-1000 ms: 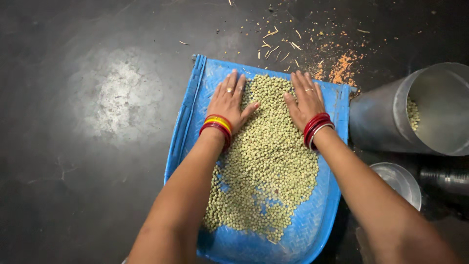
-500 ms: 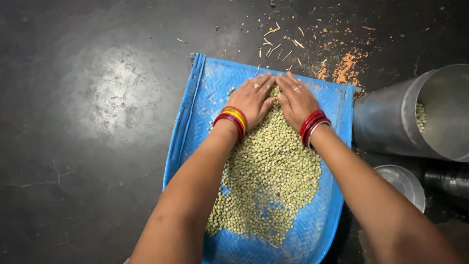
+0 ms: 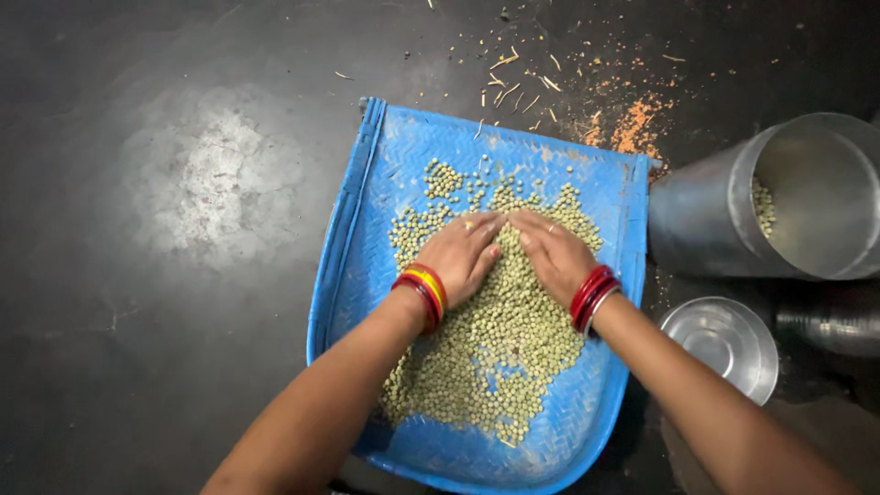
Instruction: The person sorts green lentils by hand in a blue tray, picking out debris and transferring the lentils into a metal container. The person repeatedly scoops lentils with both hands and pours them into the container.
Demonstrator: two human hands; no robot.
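Both hands lay flat and open, gripping nothing: left hand [image 3: 466, 249] and right hand [image 3: 550, 249] pressed palms-down on the dried green peas [image 3: 500, 353], fingertips nearly meeting at the middle of the heap. The peas sat in a blue woven winnowing tray [image 3: 362, 238] on a dark floor [image 3: 137, 367]. Most peas were gathered in one mass from under the palms toward the tray's curved near edge; a thin scatter lay loose beyond the fingers, near the straight far edge. Judged partway through: bulk drawn together, stragglers not.

Just right of the tray, a steel canister [image 3: 706, 220] lay on its side, mouth open, a few peas inside. A small steel bowl [image 3: 724, 344] sat near it. Orange grain dust and straw bits [image 3: 632, 124] littered the floor past the far edge. Nothing blocked the hands.
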